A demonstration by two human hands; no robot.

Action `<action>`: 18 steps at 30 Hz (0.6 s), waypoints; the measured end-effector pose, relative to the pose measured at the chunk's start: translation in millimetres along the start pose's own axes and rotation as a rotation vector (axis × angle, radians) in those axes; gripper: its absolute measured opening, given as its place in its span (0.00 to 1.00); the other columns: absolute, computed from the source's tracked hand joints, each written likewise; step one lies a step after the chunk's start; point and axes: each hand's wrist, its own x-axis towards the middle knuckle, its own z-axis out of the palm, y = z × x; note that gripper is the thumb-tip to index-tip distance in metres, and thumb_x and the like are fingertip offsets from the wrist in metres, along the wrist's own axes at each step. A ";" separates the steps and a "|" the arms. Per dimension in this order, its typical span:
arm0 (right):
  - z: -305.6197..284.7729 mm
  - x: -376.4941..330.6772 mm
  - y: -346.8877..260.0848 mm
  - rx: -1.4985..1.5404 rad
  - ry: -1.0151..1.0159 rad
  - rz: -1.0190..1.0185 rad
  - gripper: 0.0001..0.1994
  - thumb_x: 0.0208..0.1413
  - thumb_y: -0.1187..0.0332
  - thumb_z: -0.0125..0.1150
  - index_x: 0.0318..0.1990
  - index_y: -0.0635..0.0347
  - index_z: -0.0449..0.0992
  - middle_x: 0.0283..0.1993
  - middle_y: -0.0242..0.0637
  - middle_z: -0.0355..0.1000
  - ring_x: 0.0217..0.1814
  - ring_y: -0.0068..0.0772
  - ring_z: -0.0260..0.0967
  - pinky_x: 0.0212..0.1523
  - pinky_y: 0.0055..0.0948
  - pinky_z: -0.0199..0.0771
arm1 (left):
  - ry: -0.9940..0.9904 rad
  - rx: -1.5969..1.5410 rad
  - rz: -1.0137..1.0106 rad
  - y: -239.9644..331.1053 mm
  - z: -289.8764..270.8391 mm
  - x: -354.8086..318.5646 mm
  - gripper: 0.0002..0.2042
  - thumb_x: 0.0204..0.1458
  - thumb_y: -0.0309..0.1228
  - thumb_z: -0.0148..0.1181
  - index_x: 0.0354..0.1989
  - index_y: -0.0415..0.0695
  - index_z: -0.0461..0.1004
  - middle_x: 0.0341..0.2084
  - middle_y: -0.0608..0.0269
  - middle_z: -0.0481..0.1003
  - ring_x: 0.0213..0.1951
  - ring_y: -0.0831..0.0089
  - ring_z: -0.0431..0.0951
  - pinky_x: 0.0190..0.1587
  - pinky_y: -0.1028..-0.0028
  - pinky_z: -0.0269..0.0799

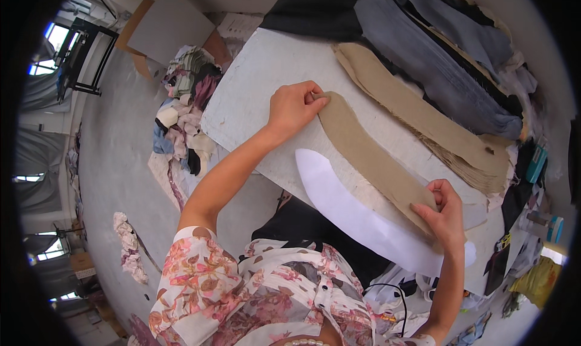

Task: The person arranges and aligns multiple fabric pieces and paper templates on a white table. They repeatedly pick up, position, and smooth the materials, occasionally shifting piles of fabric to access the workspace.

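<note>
Right hand [446, 212] pinched shut on near end of tan fabric strip [372, 158], above white paper pattern [363, 219]. Left hand [295, 107] pinching strip's far end, flat on grey table [260, 80]. Beyond both hands, stacked tan pieces [423, 122], then grey garments [436, 62].

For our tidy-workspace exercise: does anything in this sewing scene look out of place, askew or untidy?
Yes. A heap of fabric scraps lies on the floor beside the white table, and another crumpled scrap lies further off. On the table, the left hand and right hand hold a tan fabric strip by its ends, slightly askew of the white pattern piece.
</note>
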 end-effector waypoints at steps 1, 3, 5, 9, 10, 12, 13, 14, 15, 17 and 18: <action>-0.1 0.3 -0.3 0.006 -0.006 -0.002 0.17 0.44 0.78 0.69 0.39 0.61 0.67 0.25 0.28 0.72 0.28 0.13 0.65 0.30 0.15 0.64 | 0.004 0.007 0.004 -0.3 0.3 -0.7 0.09 0.49 0.34 0.66 0.30 0.41 0.80 0.16 0.68 0.75 0.19 0.80 0.71 0.24 0.78 0.65; -1.0 -0.2 -2.2 0.017 -0.016 -0.004 0.17 0.44 0.78 0.69 0.39 0.61 0.67 0.25 0.28 0.72 0.28 0.13 0.66 0.30 0.15 0.64 | 0.018 0.006 0.013 -1.2 1.4 -1.2 0.09 0.49 0.34 0.66 0.30 0.41 0.79 0.15 0.68 0.74 0.18 0.80 0.71 0.24 0.78 0.65; -1.9 -3.0 -6.9 0.035 -0.009 -0.009 0.17 0.44 0.78 0.69 0.39 0.61 0.66 0.26 0.28 0.73 0.28 0.13 0.66 0.30 0.15 0.65 | 0.038 -0.011 0.021 -2.8 2.7 -0.8 0.09 0.49 0.35 0.66 0.30 0.42 0.79 0.15 0.68 0.74 0.18 0.80 0.70 0.24 0.77 0.65; -5.3 0.7 -5.6 -0.004 0.013 -0.019 0.17 0.44 0.78 0.69 0.40 0.61 0.66 0.26 0.29 0.73 0.28 0.13 0.67 0.30 0.16 0.65 | 0.028 0.015 0.024 -3.6 3.3 0.9 0.09 0.49 0.35 0.66 0.29 0.42 0.79 0.15 0.68 0.74 0.18 0.80 0.70 0.23 0.77 0.64; -6.1 1.8 -3.1 -0.001 0.008 -0.014 0.17 0.44 0.78 0.69 0.40 0.61 0.66 0.26 0.29 0.74 0.28 0.13 0.67 0.30 0.16 0.65 | 0.030 0.019 0.026 -3.2 3.1 1.0 0.09 0.49 0.36 0.66 0.29 0.42 0.79 0.14 0.68 0.74 0.18 0.80 0.70 0.23 0.77 0.64; -5.9 4.3 3.2 0.006 -0.002 -0.001 0.17 0.44 0.78 0.68 0.40 0.61 0.66 0.26 0.29 0.74 0.28 0.13 0.67 0.30 0.16 0.65 | 0.033 0.034 0.036 -3.9 2.6 1.4 0.10 0.49 0.36 0.66 0.30 0.42 0.79 0.14 0.69 0.73 0.17 0.80 0.70 0.23 0.76 0.64; -4.4 5.1 4.3 -0.005 -0.003 -0.001 0.17 0.44 0.78 0.68 0.40 0.61 0.66 0.26 0.29 0.74 0.28 0.13 0.67 0.30 0.16 0.65 | 0.034 0.044 0.043 -5.1 2.5 1.8 0.10 0.49 0.36 0.66 0.31 0.42 0.79 0.14 0.69 0.73 0.17 0.79 0.70 0.23 0.76 0.64; -2.8 6.1 4.7 -0.017 -0.004 -0.001 0.17 0.44 0.78 0.68 0.40 0.61 0.66 0.26 0.29 0.74 0.28 0.13 0.67 0.30 0.16 0.65 | 0.035 0.055 0.050 -5.7 2.2 1.6 0.10 0.49 0.36 0.67 0.33 0.43 0.78 0.14 0.70 0.73 0.17 0.79 0.70 0.22 0.75 0.64; -1.7 7.1 5.4 -0.029 -0.002 0.002 0.17 0.44 0.78 0.67 0.40 0.61 0.66 0.26 0.29 0.74 0.28 0.13 0.67 0.30 0.16 0.65 | 0.021 0.092 0.016 0.4 0.2 0.6 0.11 0.49 0.35 0.66 0.36 0.43 0.78 0.18 0.68 0.75 0.20 0.77 0.72 0.25 0.75 0.66; 0.0 7.8 5.7 -0.025 -0.003 -0.007 0.17 0.44 0.78 0.67 0.40 0.61 0.67 0.26 0.29 0.74 0.28 0.13 0.66 0.30 0.16 0.65 | -0.011 0.169 -0.052 19.7 -6.2 -4.8 0.13 0.49 0.33 0.66 0.42 0.45 0.77 0.26 0.65 0.78 0.27 0.72 0.77 0.31 0.73 0.71; 0.4 6.9 4.5 -0.026 -0.003 -0.009 0.17 0.44 0.78 0.67 0.40 0.61 0.67 0.26 0.29 0.74 0.28 0.13 0.66 0.30 0.16 0.65 | 0.010 0.165 0.123 17.0 -4.1 -9.9 0.15 0.51 0.35 0.63 0.47 0.46 0.75 0.35 0.62 0.76 0.36 0.68 0.76 0.39 0.70 0.70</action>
